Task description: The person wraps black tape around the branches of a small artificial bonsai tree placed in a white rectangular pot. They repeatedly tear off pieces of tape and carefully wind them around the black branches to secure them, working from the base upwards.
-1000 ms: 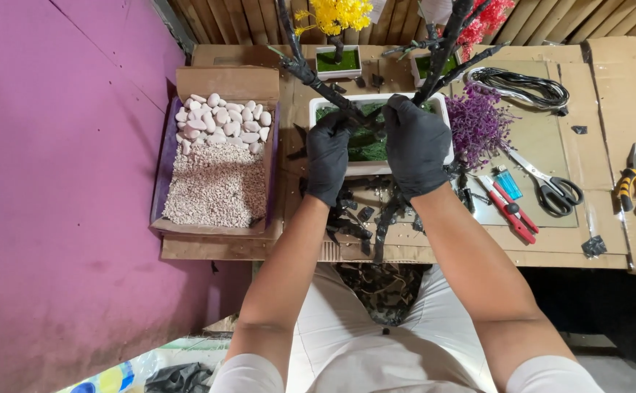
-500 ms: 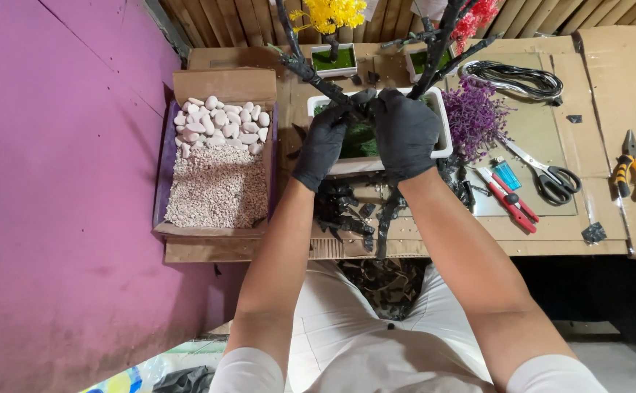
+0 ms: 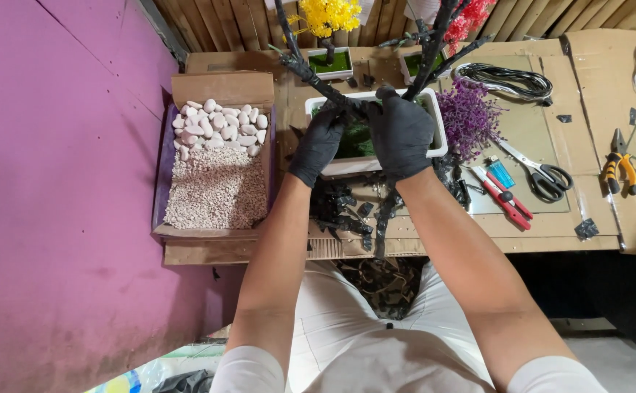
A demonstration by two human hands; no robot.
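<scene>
Both my hands wear black gloves. My left hand (image 3: pixel 319 144) and my right hand (image 3: pixel 402 135) close around the base of a black-wrapped artificial tree trunk (image 3: pixel 356 108), whose two bare branches (image 3: pixel 428 51) fork up and away. The trunk stands in a white rectangular planter (image 3: pixel 440 131) with green moss inside. Black tape scraps (image 3: pixel 343 211) lie on the cardboard-covered bench just in front of the planter.
A cardboard box (image 3: pixel 216 175) of white pebbles and fine gravel sits at left by the purple wall. Purple foliage (image 3: pixel 466 116), scissors (image 3: pixel 543 175), red cutters (image 3: pixel 505 200), pliers (image 3: pixel 618 166), coiled black wire (image 3: pixel 505 81) lie at right. Small potted yellow (image 3: pixel 330 18) and red (image 3: pixel 469 18) trees stand behind.
My hands have moved slightly up and closer together around the trunk base; the head view has shifted a little. The planter stays in place.
</scene>
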